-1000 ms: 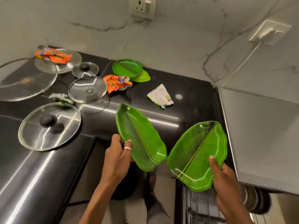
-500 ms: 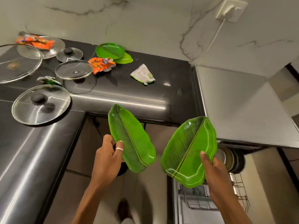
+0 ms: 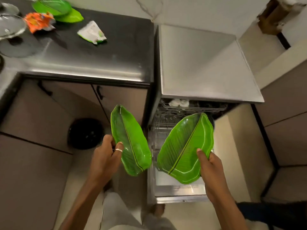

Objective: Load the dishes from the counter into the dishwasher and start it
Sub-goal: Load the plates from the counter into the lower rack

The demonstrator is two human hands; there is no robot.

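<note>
The open dishwasher (image 3: 182,146) shows wire racks holding white cups (image 3: 179,102). Above it, the left hand (image 3: 106,156) and right hand (image 3: 210,170) each grip a green leaf plate (image 3: 129,140), (image 3: 184,150). Two more plates (image 3: 54,6) and wrappers (image 3: 92,33) lie on the bench (image 3: 99,60).

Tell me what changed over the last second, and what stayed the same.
Both leaf plates came off the counter and down toward the open dishwasher: the left hand carries the narrow plate, the right hand the wide plate over the racks. Each grip is unchanged, nothing let go. The green plates and wrappers stay on the counter.
</note>
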